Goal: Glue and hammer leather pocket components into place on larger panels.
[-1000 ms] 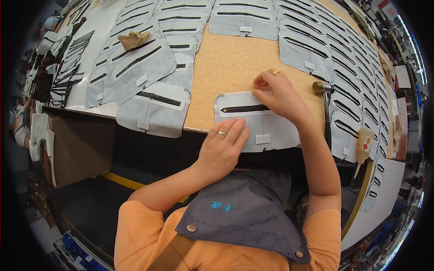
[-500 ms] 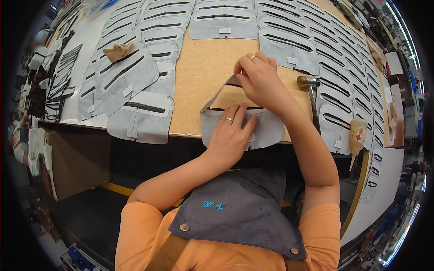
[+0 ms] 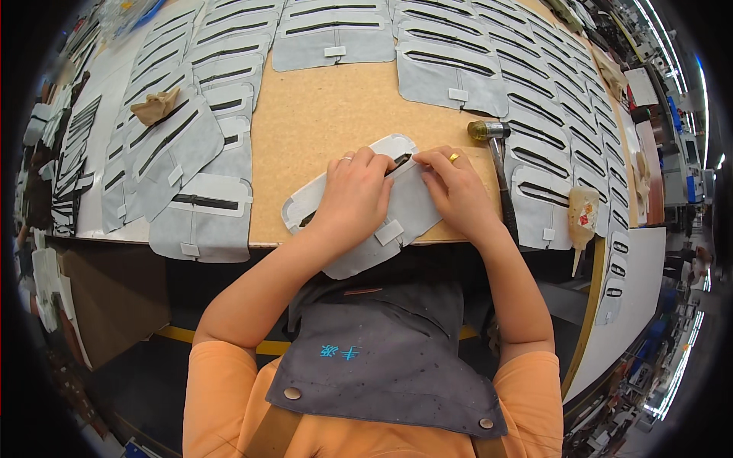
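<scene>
A grey panel [image 3: 414, 208] with a white border and a dark zipper-like strip [image 3: 399, 162] lies tilted across the table's near edge. Part of it overhangs, and a small white tag [image 3: 389, 232] is on its face. My left hand [image 3: 355, 189] lies over the middle of the panel, fingers bent and closed on it beside the dark strip; the hand covers much of that strip. At the panel's right end, my right hand [image 3: 460, 189] pinches the border between thumb and fingers.
Overlapping rows of similar panels [image 3: 450, 67] cover the far and right sides, with more at the left [image 3: 202, 217]. A hammer [image 3: 500, 164] lies right of my hand, near a glue bottle [image 3: 582, 217]. A crumpled brown piece [image 3: 155, 108] sits on the left panels.
The panel's far flap, lifted before, now lies down, and the panel has turned at a slant. My right hand has come down to its border; my left has moved onto its middle.
</scene>
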Available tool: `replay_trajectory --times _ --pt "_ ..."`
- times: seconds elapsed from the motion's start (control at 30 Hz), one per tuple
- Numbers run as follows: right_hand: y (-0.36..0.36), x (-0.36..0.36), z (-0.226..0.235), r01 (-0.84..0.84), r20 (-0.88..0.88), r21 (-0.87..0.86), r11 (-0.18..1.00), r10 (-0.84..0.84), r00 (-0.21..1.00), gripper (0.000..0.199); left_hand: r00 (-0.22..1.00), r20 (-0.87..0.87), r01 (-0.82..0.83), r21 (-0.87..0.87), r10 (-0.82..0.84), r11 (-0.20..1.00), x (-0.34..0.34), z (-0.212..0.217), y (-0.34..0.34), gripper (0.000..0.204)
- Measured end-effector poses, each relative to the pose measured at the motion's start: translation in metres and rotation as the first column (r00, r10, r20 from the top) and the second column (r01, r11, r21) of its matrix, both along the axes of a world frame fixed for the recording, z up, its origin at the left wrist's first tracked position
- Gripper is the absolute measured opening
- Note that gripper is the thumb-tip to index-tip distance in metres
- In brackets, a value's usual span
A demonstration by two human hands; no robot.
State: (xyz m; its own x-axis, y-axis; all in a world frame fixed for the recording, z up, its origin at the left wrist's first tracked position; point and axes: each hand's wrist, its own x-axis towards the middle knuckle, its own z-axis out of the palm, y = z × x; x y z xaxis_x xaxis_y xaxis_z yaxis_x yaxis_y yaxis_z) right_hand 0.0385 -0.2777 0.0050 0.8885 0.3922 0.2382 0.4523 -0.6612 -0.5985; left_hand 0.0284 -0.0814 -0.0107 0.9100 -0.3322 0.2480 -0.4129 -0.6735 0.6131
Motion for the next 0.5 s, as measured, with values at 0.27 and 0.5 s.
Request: replay_trajectory --times 0.27,0.5 --pt "-0.003 0.009 0.001 -0.109 0.073 -0.127 0.986 0.119 0.99 0.024 0.978 0.207 -0.008 0.162 -0.026 0.987 -0.006 -0.007 -0.009 0.033" --pt "-0.007 0.011 0.003 -0.113 0.148 -0.301 0.947 0.164 0.975 0.029 0.962 0.26 0.001 0.284 -0.078 0.959 -0.007 -0.005 -0.004 0.041"
